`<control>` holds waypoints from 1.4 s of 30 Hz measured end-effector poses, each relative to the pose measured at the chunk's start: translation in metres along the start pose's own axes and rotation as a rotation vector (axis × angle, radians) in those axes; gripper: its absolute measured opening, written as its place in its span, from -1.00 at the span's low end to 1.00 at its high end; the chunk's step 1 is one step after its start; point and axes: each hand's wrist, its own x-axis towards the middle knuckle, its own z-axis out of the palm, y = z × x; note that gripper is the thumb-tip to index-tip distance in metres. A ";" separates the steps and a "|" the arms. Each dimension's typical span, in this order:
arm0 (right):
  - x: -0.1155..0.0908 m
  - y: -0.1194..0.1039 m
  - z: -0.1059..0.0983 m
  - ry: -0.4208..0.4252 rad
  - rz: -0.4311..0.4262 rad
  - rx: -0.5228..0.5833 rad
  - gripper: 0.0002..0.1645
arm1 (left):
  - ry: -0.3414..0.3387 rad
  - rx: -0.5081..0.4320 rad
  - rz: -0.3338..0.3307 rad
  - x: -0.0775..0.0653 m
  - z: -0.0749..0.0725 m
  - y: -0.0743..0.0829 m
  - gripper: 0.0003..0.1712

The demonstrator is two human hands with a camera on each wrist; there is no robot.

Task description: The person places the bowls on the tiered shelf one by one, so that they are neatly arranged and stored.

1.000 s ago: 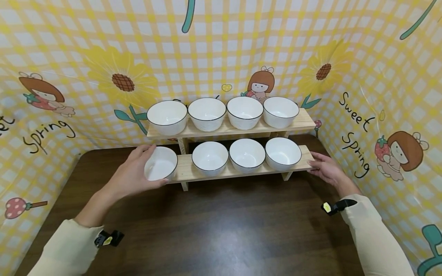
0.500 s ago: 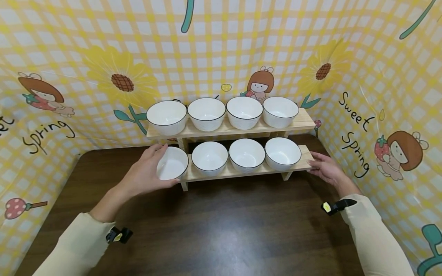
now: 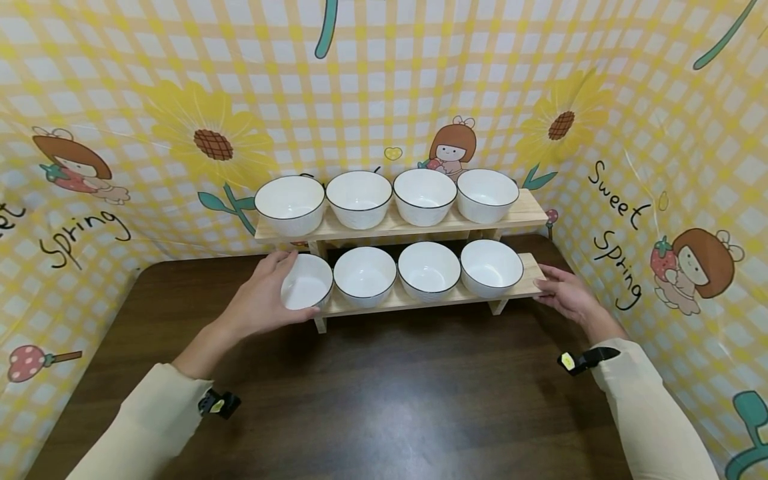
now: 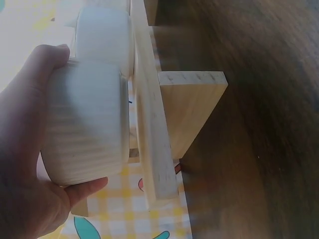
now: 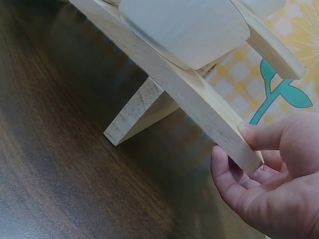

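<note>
In the head view my left hand (image 3: 261,293) grips a white dark-rimmed bowl (image 3: 307,281) at the left end of the lower shelf, thumb in front and fingers behind. The left wrist view shows that bowl's ribbed side (image 4: 87,122) held upright, its base close over the shelf board (image 4: 154,124). Its neighbour, a matching bowl (image 3: 365,275), sits right beside it. At the other end my right hand (image 3: 567,293) pinches the tip of the wooden lower shelf (image 3: 531,272), thumb on top and fingers underneath, as the right wrist view shows of the board (image 5: 209,109).
Two more bowls (image 3: 429,268) (image 3: 492,267) stand farther right on the lower shelf. Behind and higher, the upper shelf (image 3: 531,208) carries a row of similar bowls (image 3: 291,203). Short legs (image 5: 137,112) support the rack on a dark wooden table (image 3: 384,393). Yellow checked cloth (image 3: 372,87) surrounds it.
My left hand has moved right with the bowl, from the shelf's left end to right beside the neighbouring bowl. My right hand has stayed on the shelf end.
</note>
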 end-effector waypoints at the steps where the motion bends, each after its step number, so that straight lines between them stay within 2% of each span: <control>1: 0.000 0.000 0.000 -0.001 -0.001 0.000 -0.17 | -0.001 0.001 -0.003 0.001 0.000 0.000 0.38; 29: 0.001 0.004 0.000 0.013 0.027 0.012 -0.15 | 0.030 -0.007 0.006 0.006 0.009 -0.011 0.31; 42: 0.001 0.001 0.000 0.007 0.016 0.006 -0.16 | 0.001 -0.005 -0.022 0.010 0.008 -0.011 0.33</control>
